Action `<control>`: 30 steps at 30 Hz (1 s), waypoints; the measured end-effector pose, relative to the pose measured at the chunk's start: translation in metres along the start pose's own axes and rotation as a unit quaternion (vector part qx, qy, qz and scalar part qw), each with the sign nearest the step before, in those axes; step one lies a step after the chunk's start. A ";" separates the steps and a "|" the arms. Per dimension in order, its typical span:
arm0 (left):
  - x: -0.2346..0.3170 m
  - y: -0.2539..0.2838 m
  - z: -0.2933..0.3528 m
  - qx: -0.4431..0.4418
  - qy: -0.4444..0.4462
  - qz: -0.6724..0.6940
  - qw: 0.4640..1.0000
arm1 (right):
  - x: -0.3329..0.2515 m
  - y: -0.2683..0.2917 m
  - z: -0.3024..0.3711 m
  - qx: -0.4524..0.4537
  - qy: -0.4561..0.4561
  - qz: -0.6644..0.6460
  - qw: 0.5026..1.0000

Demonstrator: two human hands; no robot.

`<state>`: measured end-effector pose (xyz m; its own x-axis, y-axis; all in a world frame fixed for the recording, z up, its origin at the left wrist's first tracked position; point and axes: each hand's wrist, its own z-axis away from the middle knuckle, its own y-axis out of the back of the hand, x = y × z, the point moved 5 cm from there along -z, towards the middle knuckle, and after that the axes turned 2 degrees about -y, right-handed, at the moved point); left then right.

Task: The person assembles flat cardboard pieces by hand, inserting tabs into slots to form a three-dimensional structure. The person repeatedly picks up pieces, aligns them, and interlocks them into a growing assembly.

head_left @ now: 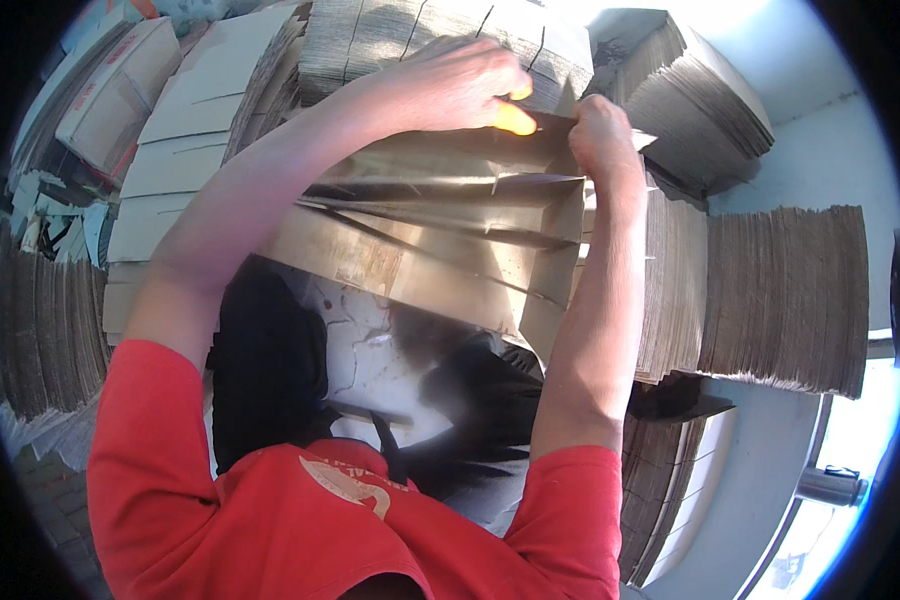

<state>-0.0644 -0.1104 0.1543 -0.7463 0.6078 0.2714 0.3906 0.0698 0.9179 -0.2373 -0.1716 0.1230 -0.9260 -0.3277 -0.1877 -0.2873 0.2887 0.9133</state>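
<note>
A brown cardboard partition with several long strips and crossing pieces spreads out in front of me, above my legs. At its far right corner, my right hand is closed round the cardboard edge. My left hand hovers over the far edge, left of the right hand. Orange covers sit on two of its digits, and these tips are apart with nothing seen between them. The lower orange tip lies over the cardboard; whether it touches cannot be made out. The left hand's other fingers are partly hidden.
Slotted cardboard stacks stand at the far side, far right, right and left. Pale sheets lie in overlapping rows at the left, beside a white box. A metal cylinder is at the lower right.
</note>
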 end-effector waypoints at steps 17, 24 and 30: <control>-0.003 -0.085 0.125 -0.011 -0.115 0.022 0.993 | 0.117 0.020 0.179 0.033 -0.202 0.275 0.939; 0.002 -0.092 0.132 0.002 -0.066 0.137 0.988 | 0.181 0.007 0.203 0.082 -0.186 0.178 0.963; 0.012 -0.069 0.116 -0.003 -0.054 0.160 0.986 | 0.186 0.035 0.203 0.146 -0.330 0.049 0.932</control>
<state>-0.0373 -0.0161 0.0602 -0.5238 0.6787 0.5148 0.5935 -0.1428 0.7920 -0.4692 -0.0399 0.0473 -0.8730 0.3090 -0.3774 -0.1587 0.5516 0.8189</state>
